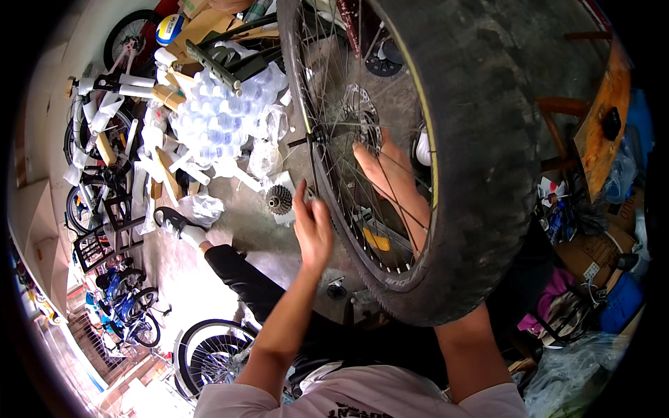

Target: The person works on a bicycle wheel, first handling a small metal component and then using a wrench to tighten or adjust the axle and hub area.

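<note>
**Where the wheel stands between two hands**

While it leans upright across the person's lap, the bicycle wheel (446,160) fills the upper middle and right of the view, its fat dark tyre (481,139) curving down to a low point just above the person's knees. Behind the tyre's right side a wooden bench (603,132) runs along the edge of the view. To the left, on the concrete floor (237,223), lies a heap of clear plastic bottles (216,118), with bicycle frames wrapped in white padding (104,118) beside it.

From the lower edge the left forearm rises steeply toward the rim; the left hand (312,226) is held up just beside the rim's near edge, fingers loosely curled with the forefinger raised, and whether its tips touch a spoke cannot be told. On the far side of the wheel the right forearm goes up behind the tyre, and the right hand (390,177) shows through the spokes (334,83), fingers pressed together and stretched flat toward the hub (319,136) and the brake disc (361,115).

Just left of the left hand, a small toothed cog set (279,200) sits on a white sheet on the floor
</note>
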### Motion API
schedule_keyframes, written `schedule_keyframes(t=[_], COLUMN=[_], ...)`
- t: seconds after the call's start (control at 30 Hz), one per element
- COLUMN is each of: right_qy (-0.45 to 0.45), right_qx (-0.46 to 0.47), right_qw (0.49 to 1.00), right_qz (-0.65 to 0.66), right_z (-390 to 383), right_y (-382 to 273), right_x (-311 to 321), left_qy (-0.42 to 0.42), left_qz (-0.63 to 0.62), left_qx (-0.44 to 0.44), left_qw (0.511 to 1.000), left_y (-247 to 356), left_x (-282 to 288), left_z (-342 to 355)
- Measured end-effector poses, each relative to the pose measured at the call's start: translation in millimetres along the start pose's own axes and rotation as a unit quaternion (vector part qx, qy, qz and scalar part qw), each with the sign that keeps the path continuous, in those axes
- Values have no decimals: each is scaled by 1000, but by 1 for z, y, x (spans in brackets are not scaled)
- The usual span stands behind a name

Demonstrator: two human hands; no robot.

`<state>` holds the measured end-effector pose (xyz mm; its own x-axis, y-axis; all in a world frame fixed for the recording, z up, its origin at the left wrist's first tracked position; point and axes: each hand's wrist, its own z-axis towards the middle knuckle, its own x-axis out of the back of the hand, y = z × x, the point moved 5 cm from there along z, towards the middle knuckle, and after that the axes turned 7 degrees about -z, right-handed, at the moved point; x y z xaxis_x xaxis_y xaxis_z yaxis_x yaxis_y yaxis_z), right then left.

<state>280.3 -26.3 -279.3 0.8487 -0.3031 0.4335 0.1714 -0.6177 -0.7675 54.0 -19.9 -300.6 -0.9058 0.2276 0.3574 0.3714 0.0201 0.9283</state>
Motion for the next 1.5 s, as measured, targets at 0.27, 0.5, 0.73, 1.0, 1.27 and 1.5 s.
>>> schedule_keyframes(t=[0.27, 0.5, 0.73, 1.0, 1.27, 1.5], right_qy=[72, 40, 38, 74, 60, 49], right_qx=[55, 42, 13, 54, 51, 18], right_qw=[996, 998, 999, 996, 996, 999], right_qz=[-8, -20, -11, 8, -31, -15], right_z=[2, 0, 4, 4, 7, 5], right_y=[19, -10, 14, 20, 8, 18], right_x=[14, -4, 5, 17, 1, 12], left_qy=[-25, -81, 30, -18, -124, 14], left_qz=[247, 166, -96, 258, -4, 4], left_qx=[-445, -1, 101, -433, 53, -95], left_qw=[860, 983, 990, 863, 991, 995], left_y=[190, -38, -3, 191, -47, 60], left_x=[-43, -15, -10, -46, -32, -22], left_z=[135, 293, 6, 147, 220, -4])
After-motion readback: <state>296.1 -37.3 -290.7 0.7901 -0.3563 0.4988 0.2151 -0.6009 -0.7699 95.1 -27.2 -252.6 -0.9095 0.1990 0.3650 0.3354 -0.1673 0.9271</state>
